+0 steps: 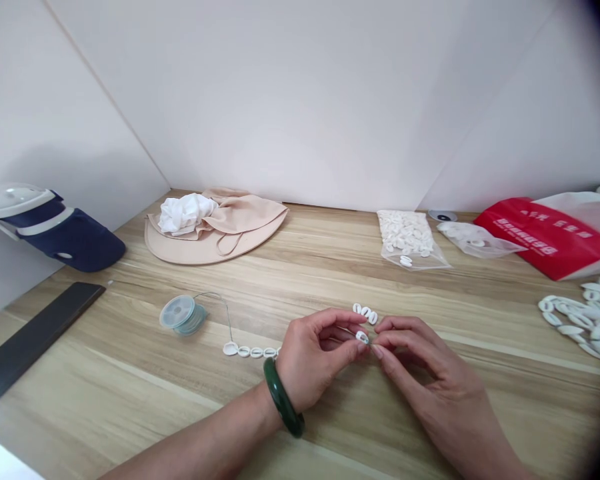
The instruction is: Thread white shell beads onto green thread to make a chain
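My left hand (317,357), with a green bangle (283,399) at the wrist, pinches a white cowrie shell (363,337). My right hand (430,380) is closed, its thumb and forefinger pinching a thin cord (371,344) beside that shell. Three loose shells (365,313) lie just beyond the fingertips. A row of strung shells (257,353) runs on the table to the left, partly hidden behind my left hand. From its left end a cord goes up to a spool (184,315) of pale blue-green cord.
A beige hat (250,223) with white cloth (186,213), a blue bottle (83,240) and a dark bar (40,337) are left. Bagged shells (405,233), a smaller bag (477,240), a red bag (550,233) and piled shell strings (580,320) are right.
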`<state>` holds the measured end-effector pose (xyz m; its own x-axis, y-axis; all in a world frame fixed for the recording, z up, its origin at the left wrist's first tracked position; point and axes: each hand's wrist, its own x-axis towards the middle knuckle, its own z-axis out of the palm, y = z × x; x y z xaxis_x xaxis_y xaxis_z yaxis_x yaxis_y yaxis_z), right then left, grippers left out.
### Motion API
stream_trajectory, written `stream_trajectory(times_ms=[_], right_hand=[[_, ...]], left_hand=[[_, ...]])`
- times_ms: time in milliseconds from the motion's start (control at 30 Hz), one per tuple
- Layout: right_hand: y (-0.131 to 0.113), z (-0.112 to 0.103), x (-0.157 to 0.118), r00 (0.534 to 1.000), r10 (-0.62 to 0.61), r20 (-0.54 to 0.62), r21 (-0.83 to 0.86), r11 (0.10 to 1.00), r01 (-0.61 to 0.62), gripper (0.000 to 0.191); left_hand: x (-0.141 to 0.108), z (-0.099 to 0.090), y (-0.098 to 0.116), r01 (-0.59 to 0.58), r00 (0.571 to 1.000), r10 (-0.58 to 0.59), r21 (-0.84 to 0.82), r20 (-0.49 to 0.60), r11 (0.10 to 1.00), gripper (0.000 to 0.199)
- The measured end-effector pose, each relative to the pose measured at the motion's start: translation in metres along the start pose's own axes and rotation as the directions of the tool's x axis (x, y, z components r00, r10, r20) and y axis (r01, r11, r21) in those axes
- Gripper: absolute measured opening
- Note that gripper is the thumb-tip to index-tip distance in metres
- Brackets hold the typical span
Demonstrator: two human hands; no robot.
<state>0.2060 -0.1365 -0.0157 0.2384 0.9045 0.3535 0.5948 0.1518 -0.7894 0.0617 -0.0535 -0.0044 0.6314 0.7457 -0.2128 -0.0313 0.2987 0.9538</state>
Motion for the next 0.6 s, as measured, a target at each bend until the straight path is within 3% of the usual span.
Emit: stream_trajectory(times_ms=[333, 600], right_hand=[[0.0, 0.0007, -0.0003, 0.997, -0.057, 0.043, -0.034, 0.998, 0.059, 0.011], [0.0027, 0.0016, -0.0006, 0.997, -0.056, 0.059, -0.055, 0.997, 0.06, 0.008]], left_hand=[[0.0, -0.0002, -0.0064, -0.126, 0.992, 0.123, 0.159, 0.026, 0.979, 0.028], [0.0009, -0.0006, -0.0056, -0.11, 0.994, 0.107, 0.17, 0.028, 0.979, 0.026]])
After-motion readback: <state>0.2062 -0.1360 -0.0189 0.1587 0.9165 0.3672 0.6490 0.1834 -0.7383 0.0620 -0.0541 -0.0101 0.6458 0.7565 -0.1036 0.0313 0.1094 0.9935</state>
